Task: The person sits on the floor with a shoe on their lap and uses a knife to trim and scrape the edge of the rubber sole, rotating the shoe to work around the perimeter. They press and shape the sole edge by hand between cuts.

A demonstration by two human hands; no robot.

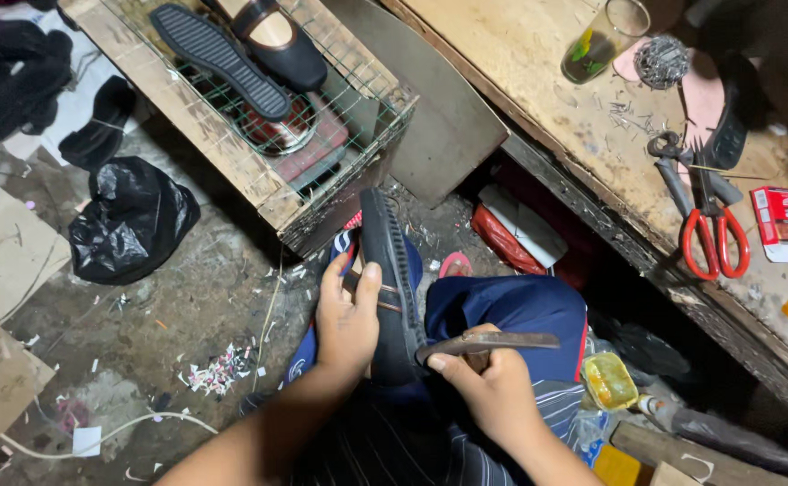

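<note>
Left hand (347, 317) grips a black shoe (390, 288) on edge over the lap, ridged rubber sole facing right. Right hand (489, 382) is closed around a flat, rusty metal tool (489, 342), its tip pressed at the sole's edge. A slip looks likely to jab the thumb. Red-handled scissors (711, 236) lie near the wooden workbench's (520, 54) front edge.

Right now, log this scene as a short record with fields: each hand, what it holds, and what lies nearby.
left hand: grips a black shoe, sole turned outward, held on edge over the lap
right hand: holds a flat metal tool against the shoe's sole edge
wire rack: carries a loose black sole and another black shoe
workbench: red-handled scissors, pliers, glass
floor: black plastic bag
</note>
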